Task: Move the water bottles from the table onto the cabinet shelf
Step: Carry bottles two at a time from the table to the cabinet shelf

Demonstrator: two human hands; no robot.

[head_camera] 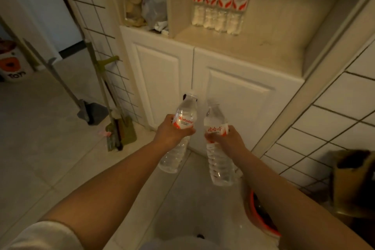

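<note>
a cream-white cabinet with two panelled doors fills the middle of the view, set between white square-tiled walls with dark grout, and above the doors runs its open cream shelf, split by an upright divider. in the larger right compartment four clear plastic water bottles with red-and-white labels stand upright in a tight row, touching one another, at the back left near the divider; the smaller left compartment holds a clear jar of pale round things and a crumpled grey bag. on the pale tiled floor to the left, a grey dustpan and long-handled broom lean beside olive-green cleaning tools, and a white bin with an orange print stands further off. at lower right sits a brown paper bag near a red-rimmed basin. both bare forearms reach forward toward the cabinet doors, below the shelf — the left hand is wrapped round the label of a clear water bottle with a red-lettered label, tilted cap-forward, and the right hand grips a second clear water bottle with a red-and-white label at its middle. the two held bottles are just beside each other, not touching.
</note>
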